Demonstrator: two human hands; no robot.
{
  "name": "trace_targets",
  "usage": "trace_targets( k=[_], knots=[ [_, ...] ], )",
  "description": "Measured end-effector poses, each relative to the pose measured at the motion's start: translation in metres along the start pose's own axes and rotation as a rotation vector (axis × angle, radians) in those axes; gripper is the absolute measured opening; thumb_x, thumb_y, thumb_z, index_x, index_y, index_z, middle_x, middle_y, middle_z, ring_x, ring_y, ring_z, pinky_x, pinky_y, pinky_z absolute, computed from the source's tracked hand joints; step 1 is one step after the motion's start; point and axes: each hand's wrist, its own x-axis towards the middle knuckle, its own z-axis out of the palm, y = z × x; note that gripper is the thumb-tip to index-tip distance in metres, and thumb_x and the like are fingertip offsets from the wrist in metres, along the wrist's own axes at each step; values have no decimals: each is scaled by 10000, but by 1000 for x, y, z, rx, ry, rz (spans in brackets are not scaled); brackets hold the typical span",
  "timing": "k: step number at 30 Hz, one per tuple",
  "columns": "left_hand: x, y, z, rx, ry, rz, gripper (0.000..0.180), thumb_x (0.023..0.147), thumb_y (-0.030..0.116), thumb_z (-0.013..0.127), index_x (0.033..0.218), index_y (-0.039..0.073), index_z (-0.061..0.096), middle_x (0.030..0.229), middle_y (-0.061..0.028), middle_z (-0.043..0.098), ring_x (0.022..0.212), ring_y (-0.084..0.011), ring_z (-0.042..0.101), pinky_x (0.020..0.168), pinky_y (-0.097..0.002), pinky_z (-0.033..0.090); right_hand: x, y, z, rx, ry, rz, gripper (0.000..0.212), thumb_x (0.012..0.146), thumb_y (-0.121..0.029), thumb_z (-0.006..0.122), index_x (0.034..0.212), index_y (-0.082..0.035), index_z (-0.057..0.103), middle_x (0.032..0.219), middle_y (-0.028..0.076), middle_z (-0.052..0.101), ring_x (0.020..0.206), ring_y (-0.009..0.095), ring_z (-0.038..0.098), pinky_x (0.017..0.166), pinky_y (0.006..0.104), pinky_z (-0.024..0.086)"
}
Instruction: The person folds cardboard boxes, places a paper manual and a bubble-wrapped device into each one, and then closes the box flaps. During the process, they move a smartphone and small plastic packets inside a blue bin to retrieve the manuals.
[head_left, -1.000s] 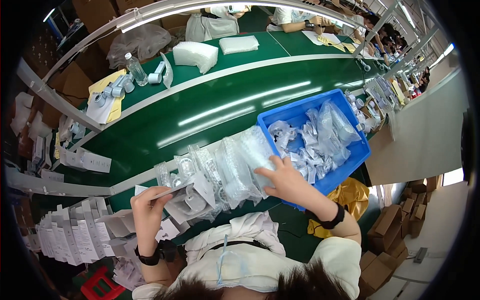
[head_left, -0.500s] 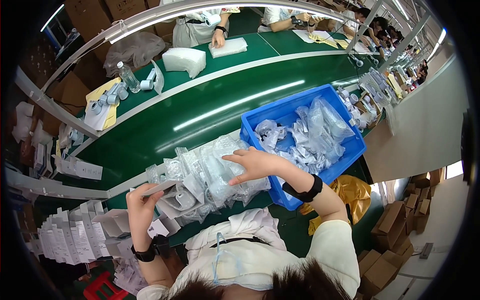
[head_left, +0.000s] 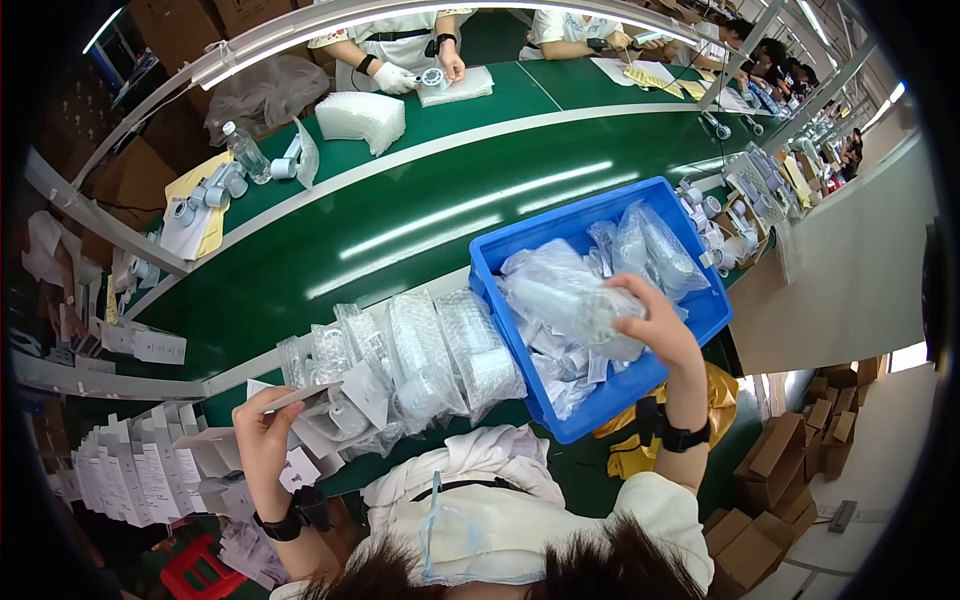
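Note:
My left hand (head_left: 265,428) pinches the edge of a small open white box (head_left: 367,396) at the near left of the bench. Inside it sits a pale rounded device (head_left: 348,418), partly hidden by the flaps. My right hand (head_left: 662,328) is over the blue bin (head_left: 622,402), its fingers closed on the end of a bubble-wrap bag (head_left: 555,285). Motion blurs that bag, and its contents are unclear. Between my hands lies a row of bubble-wrap bags (head_left: 420,360) with pale items inside, side by side.
More clear bags (head_left: 655,250) and small white packets lie in the bin. Folded white boxes (head_left: 140,470) stand at the left. Across the green bench (head_left: 400,225), a co-worker's gloved hand (head_left: 393,78) is beside a pale round part. Cardboard boxes (head_left: 770,530) are stacked at the lower right.
My right hand has moved right, from above the row of bags to the bin, and now grips a bubble-wrap bag. My left hand and its box have shifted slightly left and down.

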Motion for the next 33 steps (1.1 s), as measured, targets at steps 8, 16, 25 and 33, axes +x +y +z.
trace_targets(
  k=[8,16,25,33],
  knots=[
    [15,14,5,61,-33,-104,92,729,-30,622,811,-65,602,702,-49,586,617,-72,485,552,-188,384,29,111,6,-873,-369,92,536,617,-251,689,1063,-33,487,1023,202,542,964,364,523,820,364,423],
    [6,-11,13,99,179,-43,207,769,-42,573,946,-4,473,799,-23,529,724,-62,481,631,-177,375,148,211,-53,-1596,8,217,201,721,-138,594,901,-49,613,913,124,622,847,292,614,696,377,504],
    [-5,-25,34,-187,250,219,481,723,51,666,1096,91,364,1101,-80,429,977,-165,452,830,-300,382,140,227,-48,-1314,550,130,158,776,-78,490,849,7,601,851,182,612,759,348,616,646,411,503],
    [4,11,15,283,-69,241,195,666,89,680,826,39,581,1010,-150,416,864,-301,513,745,-333,436,100,151,-74,-1157,414,-80,153,718,-33,581,868,-9,599,764,169,618,702,301,601,641,366,462]
  ],
)
